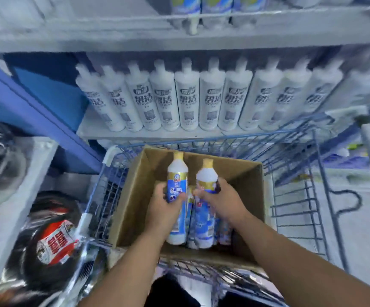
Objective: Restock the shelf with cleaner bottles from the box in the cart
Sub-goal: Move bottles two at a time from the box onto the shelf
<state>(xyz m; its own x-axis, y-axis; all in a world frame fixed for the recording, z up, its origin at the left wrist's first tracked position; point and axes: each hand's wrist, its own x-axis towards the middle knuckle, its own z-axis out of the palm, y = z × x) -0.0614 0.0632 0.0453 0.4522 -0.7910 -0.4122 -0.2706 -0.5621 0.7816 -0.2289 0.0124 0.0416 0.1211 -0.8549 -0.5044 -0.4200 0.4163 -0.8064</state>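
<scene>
Over the open brown cardboard box [135, 196] in the blue wire cart [294, 173], both hands grasp white cleaner bottles with blue labels and tan caps: the left hand [164, 207] curls round one bottle [177, 173], the right hand [221, 198] round another [206, 176]. More such bottles [201, 227] stand in the box below. Beyond the cart, a white shelf [135, 135] carries a row of white printed bottles [188, 100].

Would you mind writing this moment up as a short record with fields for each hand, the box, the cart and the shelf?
left hand: grips a yellow-capped bottle
right hand: grips a second yellow-capped bottle
box: open cardboard, more bottles lying inside
cart: blue wire, holds the box
shelf: row of white bottles ahead
</scene>
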